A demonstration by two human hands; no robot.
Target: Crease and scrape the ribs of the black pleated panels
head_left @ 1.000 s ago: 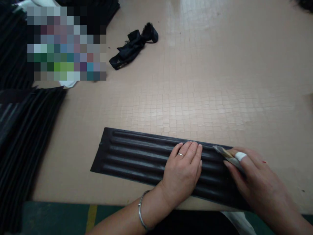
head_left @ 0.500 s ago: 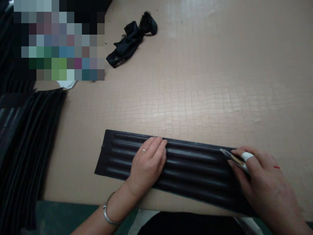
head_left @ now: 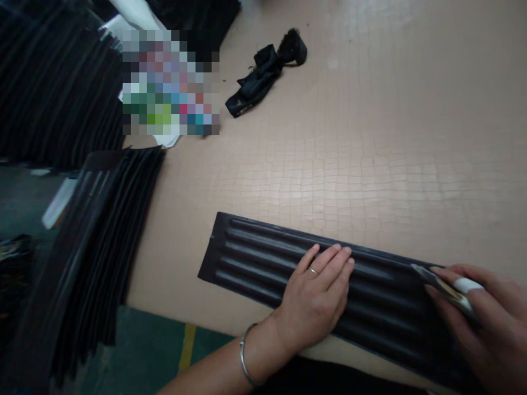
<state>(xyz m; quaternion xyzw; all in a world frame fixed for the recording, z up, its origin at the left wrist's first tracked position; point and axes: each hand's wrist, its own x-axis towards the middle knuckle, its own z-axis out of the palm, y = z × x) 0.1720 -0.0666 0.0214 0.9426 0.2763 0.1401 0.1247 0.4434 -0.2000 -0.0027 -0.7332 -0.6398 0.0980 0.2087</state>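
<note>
A long dark panel (head_left: pixel 255 241) with padded lengthwise ribs lies at a slant near the table's front edge. My left hand (head_left: pixel 319 293), wearing a ring, rests palm down across its middle, fingers stretched out over the ribs. At the panel's right end, my right hand (head_left: pixel 486 323) is closed around a pair of thread snips (head_left: pixel 447 289), whose narrow tip points left along the upper edge. White tape wraps one right finger. Whether the snips' blades are apart is hard to make out. The right hand covers the panel's lower right corner.
A stack of similar dark ribbed panels (head_left: pixel 107 230) hangs over the table's left edge, with more dark pieces (head_left: pixel 53 88) behind. A twisted black fabric scrap (head_left: pixel 263 77) lies on the tan table (head_left: pixel 370 153). A blurred-out colourful item (head_left: pixel 168 93) sits at upper left.
The view has swung left, so everything appears farther right. My left hand has slid right along the panel, its fingers a little more spread. The snips stay near the same spot on the panel.
</note>
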